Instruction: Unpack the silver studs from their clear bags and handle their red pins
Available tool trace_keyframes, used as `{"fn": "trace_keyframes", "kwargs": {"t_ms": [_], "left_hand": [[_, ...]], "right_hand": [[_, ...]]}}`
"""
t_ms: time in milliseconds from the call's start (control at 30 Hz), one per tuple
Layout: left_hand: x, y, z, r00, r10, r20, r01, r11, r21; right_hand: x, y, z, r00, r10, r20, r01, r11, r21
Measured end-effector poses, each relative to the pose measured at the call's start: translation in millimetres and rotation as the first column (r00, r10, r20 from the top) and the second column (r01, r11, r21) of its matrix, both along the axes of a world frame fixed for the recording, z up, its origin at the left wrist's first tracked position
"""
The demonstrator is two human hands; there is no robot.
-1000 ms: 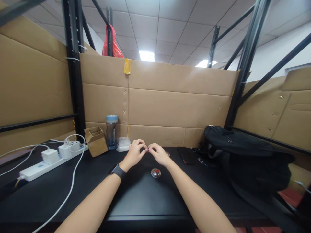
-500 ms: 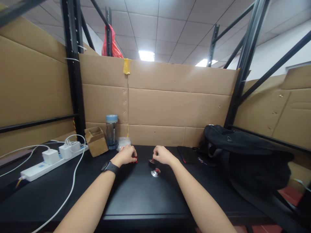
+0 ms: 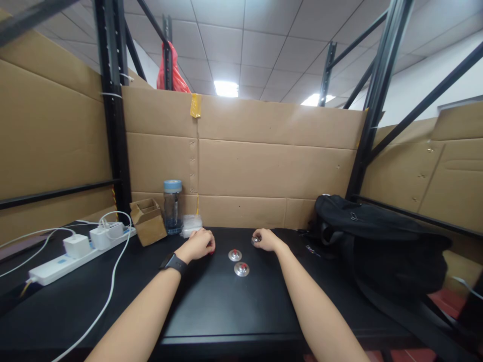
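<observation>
Two shiny round metal discs with red centres lie between my hands on the black table: the farther disc (image 3: 235,255) and the nearer disc (image 3: 242,269). My right hand (image 3: 268,240), just beyond them to the right, has its fingers closed on a small round silver metal piece (image 3: 256,240), partly covered by the fingertips. My left hand (image 3: 199,244), with a dark watch (image 3: 173,263) on the wrist, rests left of the discs with fingers curled. A bit of red (image 3: 212,251) shows at its fingertips; the rest of that thing is hidden.
Behind my left hand stand a clear plastic container (image 3: 191,225), a blue-lidded bottle (image 3: 173,208) and a small open cardboard box (image 3: 148,221). A white power strip (image 3: 56,266) with cables lies on the left. A black bag (image 3: 381,246) occupies the right side. Cardboard (image 3: 241,166) walls the back.
My right hand has let go of a metal disc, which now lies flat behind the other one. It has moved right and closed on a silver piece. The left hand stays almost in place.
</observation>
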State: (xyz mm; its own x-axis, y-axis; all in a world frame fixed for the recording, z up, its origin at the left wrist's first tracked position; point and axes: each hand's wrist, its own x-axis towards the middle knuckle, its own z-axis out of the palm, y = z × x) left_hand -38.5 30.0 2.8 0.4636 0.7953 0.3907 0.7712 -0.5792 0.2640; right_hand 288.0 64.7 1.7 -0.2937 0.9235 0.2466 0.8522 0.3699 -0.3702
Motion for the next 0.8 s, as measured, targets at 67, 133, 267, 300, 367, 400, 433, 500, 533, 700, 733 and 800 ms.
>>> {"fn": "trace_keyframes", "kwargs": {"t_ms": [67, 133, 267, 300, 367, 400, 433, 500, 533, 700, 733, 800], "left_hand": [[4, -4, 3.6, 1.0, 0.01, 0.004, -0.01, 1.0, 0.016], [9, -8, 8.8, 0.999, 0.003, 0.036, -0.004, 1.0, 0.029], [18, -17, 19.4, 0.987, -0.07, 0.147, 0.072, 0.997, -0.009], [20, -19, 21.2, 0.982, -0.081, 0.17, 0.084, 0.996, -0.01], [21, -21, 23.8, 0.974, -0.087, 0.209, 0.087, 0.996, 0.007], [22, -22, 24.5, 0.971, -0.087, 0.224, 0.086, 0.996, 0.014], [22, -22, 24.9, 0.968, -0.087, 0.237, 0.086, 0.996, 0.015], [22, -22, 24.7, 0.963, -0.094, 0.254, 0.096, 0.995, 0.005], [22, -21, 24.1, 0.96, -0.1, 0.263, 0.104, 0.995, 0.0], [23, -15, 19.8, 0.934, -0.09, 0.346, 0.101, 0.995, -0.014], [24, -14, 19.4, 0.933, -0.065, 0.355, 0.077, 0.997, -0.019], [24, -12, 19.3, 0.935, -0.002, 0.354, 0.01, 1.0, -0.023]], "right_hand": [[1, 2, -1.7, 1.0, 0.001, -0.008, -0.001, 1.0, -0.005], [3, 3, -2.2, 1.0, -0.003, -0.014, 0.003, 1.0, -0.009], [6, 5, -1.1, 1.0, -0.02, -0.019, 0.02, 1.0, -0.019], [7, 5, -0.6, 0.999, -0.027, -0.018, 0.026, 0.999, -0.022], [7, 4, 0.8, 0.999, -0.044, -0.013, 0.043, 0.999, -0.028], [7, 3, 1.8, 0.998, -0.056, -0.009, 0.056, 0.998, -0.031], [7, 1, 2.9, 0.997, -0.072, -0.005, 0.072, 0.997, -0.032], [7, -2, 5.9, 0.994, -0.112, -0.001, 0.112, 0.993, -0.027], [6, -3, 7.6, 0.992, -0.129, -0.003, 0.129, 0.991, -0.018], [-4, -8, 17.6, 0.995, -0.068, -0.074, 0.072, 0.996, 0.052], [-9, -9, 19.3, 0.991, -0.015, -0.134, 0.023, 0.998, 0.062], [-21, -12, 21.6, 0.938, 0.106, -0.329, -0.088, 0.994, 0.07]]}}
